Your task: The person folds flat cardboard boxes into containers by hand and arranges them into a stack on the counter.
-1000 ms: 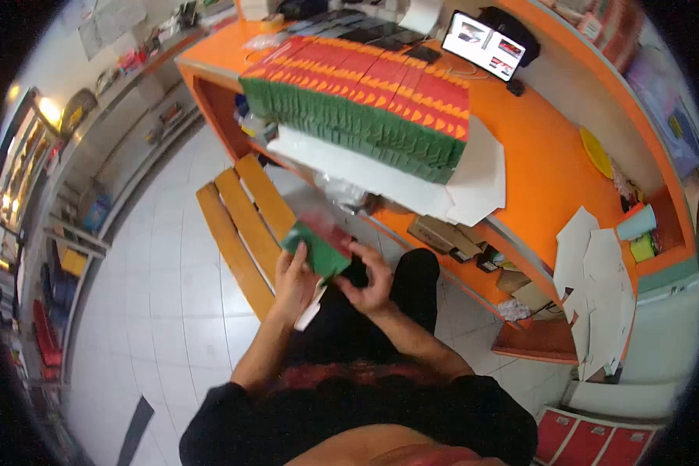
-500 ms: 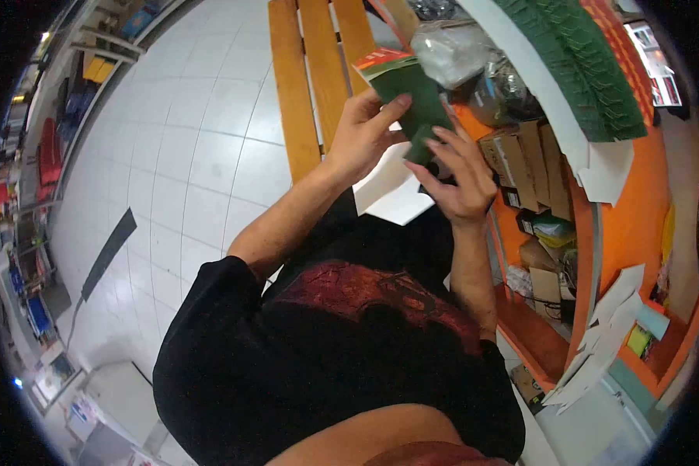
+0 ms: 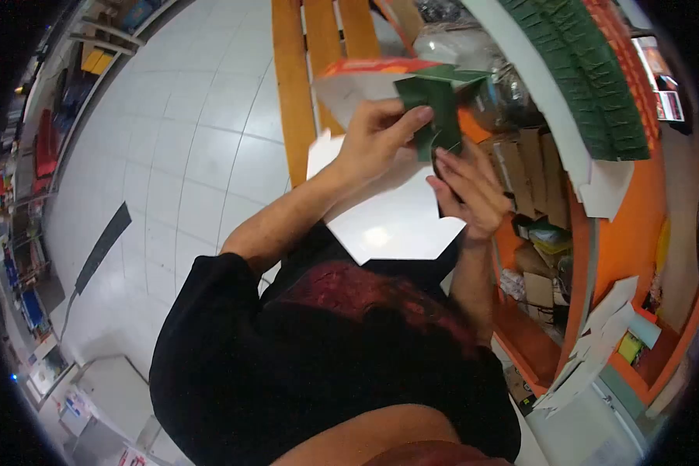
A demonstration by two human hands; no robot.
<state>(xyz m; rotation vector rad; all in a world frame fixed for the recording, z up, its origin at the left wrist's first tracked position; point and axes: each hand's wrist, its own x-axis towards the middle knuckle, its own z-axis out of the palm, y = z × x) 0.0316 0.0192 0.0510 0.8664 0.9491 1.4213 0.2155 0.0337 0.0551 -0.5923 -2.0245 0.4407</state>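
Observation:
In front of my torso, a printed cardboard sheet (image 3: 441, 116), green and orange outside and white inside, is partly folded. Its broad white face (image 3: 392, 225) hangs down over my lap. My left hand (image 3: 377, 144) grips the green part, thumb on top and fingers behind it. Against the lower end of the green flap rests my right hand (image 3: 474, 190), its fingers closed around the edge. The far side of the sheet, edged in orange, bends away over the wooden slats.
Stacked green folded cards (image 3: 579, 78) lie on the white counter at the right. Below are orange shelves (image 3: 532, 342) with cardboard boxes (image 3: 532, 171) and bags. A yellow slatted bench (image 3: 289, 85) stands ahead. A dark strip (image 3: 105, 245) lies on the tiled floor.
The sheet has opened out: its orange-edged side now spreads left and more of its white face shows over my lap. My right hand has shifted slightly down and right.

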